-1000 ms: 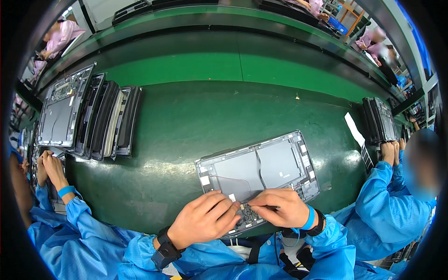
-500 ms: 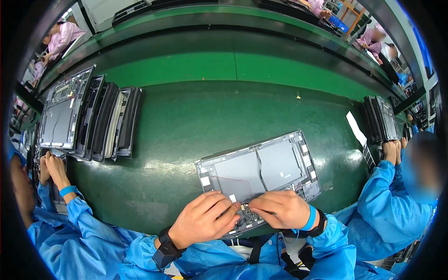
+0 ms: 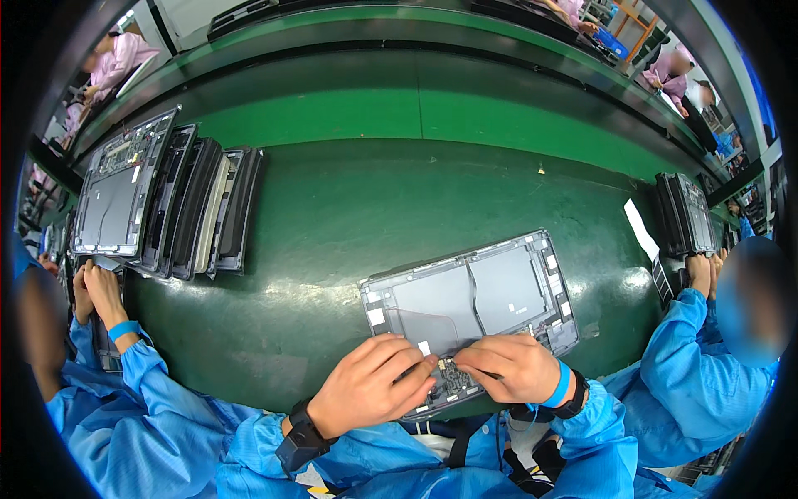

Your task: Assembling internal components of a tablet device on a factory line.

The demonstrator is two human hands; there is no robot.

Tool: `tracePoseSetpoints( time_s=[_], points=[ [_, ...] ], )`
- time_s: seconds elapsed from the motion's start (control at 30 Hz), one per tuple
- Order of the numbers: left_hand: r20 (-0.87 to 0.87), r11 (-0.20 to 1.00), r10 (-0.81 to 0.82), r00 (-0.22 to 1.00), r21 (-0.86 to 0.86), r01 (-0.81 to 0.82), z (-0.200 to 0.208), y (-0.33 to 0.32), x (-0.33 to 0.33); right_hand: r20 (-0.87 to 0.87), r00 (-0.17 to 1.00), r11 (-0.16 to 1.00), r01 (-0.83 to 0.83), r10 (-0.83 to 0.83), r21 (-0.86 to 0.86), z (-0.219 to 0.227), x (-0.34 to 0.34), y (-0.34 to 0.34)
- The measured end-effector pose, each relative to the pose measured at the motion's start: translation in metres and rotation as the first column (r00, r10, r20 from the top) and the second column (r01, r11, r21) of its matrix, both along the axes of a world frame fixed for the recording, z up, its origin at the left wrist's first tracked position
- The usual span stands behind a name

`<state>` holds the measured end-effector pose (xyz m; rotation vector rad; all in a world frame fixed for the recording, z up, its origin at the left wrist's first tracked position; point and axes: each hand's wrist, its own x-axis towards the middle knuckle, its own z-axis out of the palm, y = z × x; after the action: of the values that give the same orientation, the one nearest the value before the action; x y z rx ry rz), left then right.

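Note:
An opened tablet-like device (image 3: 411, 291) lies tilted on the green bench in front of me, its grey battery packs (image 3: 507, 291) and a thin reddish wire showing. Over the circuit board (image 3: 453, 378) along its near edge, my left hand (image 3: 374, 378) has its thumb and forefinger tips together. Close beside it, the fingertips of my right hand (image 3: 515, 366) pinch at the same board. Whatever small part lies between the fingers of either hand is hidden. A wristband and a dark strap circle my right wrist; a dark watch-like strap is on the left.
At the left stands a leaning stack of similar opened devices (image 3: 116, 200). Another stack (image 3: 686, 212) is at the right, with a white strip (image 3: 640, 229) beside it. Co-workers in blue sit close on both sides. A dark rail (image 3: 382, 43) runs along the far side.
The whole view has shifted slightly, so the device and both hands appear a little further right. My hands stay at the same board with fingertips close together.

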<state>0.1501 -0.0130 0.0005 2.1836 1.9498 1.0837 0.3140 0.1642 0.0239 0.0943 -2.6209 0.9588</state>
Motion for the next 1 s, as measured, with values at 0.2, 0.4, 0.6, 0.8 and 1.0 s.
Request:
tracePoseSetpoints(
  time_s=[0.2, 0.4, 0.6, 0.8, 1.0],
  points=[
    [-0.011, 1.000, 0.017, 1.000, 0.006, -0.017, 0.000, -0.002, 0.001, 0.084, 0.996, 0.999, -0.039, 0.039, -0.004, -0.001, -0.002, -0.004],
    [0.025, 0.999, -0.032, 0.999, 0.017, 0.031, -0.005, -0.006, -0.006, 0.139, 0.989, 0.992, 0.057, -0.041, -0.111, 0.001, -0.002, -0.004],
    [-0.019, 0.999, -0.034, 0.999, -0.041, 0.033, 0.000, -0.016, -0.014, 0.133, 0.989, 0.993, 0.072, -0.059, -0.093, 0.001, -0.004, -0.005],
    [-0.042, 0.996, 0.021, 0.999, -0.090, -0.025, 0.000, -0.016, -0.013, 0.105, 0.993, 0.993, 0.070, -0.060, -0.092, 0.001, -0.002, -0.006],
    [0.146, 0.989, 0.071, 0.987, -0.139, -0.050, 0.004, -0.014, -0.013, 0.118, 0.992, 0.988, 0.055, -0.038, -0.142, -0.003, -0.002, -0.005]
  ],
)
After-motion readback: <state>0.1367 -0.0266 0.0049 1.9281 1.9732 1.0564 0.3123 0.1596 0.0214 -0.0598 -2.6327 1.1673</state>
